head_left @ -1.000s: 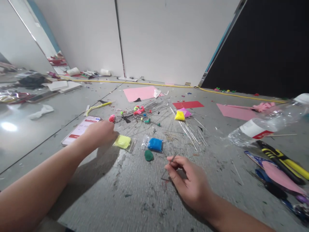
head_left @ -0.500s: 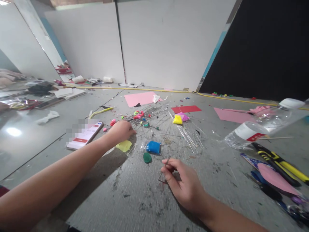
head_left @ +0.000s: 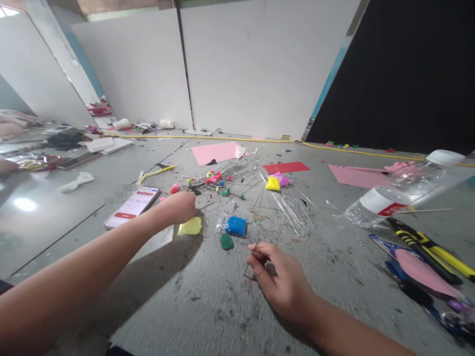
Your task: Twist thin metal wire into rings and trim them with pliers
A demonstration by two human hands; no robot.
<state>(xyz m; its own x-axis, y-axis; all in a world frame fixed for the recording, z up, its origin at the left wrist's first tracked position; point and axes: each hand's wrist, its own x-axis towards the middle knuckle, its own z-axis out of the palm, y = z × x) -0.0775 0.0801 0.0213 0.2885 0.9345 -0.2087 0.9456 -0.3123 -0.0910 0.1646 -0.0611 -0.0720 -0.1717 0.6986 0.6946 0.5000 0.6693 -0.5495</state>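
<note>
Here's the thin dark wire (head_left: 257,244), pinched between thumb and fingertips of the right hand (head_left: 284,277), low over the grey surface. Just beyond it sits a dark green clay lump (head_left: 226,242), with the blue clay packet (head_left: 236,227) right behind. Over to the left hand (head_left: 178,206): it's curled, knuckles up, beside the pale yellow clay packet (head_left: 190,226), and whether it grips anything I can't tell. The phone (head_left: 132,207) lies left of that wrist. Farther out, a bright yellow packet (head_left: 272,184), and away right, a tilted plastic bottle (head_left: 384,201).
</note>
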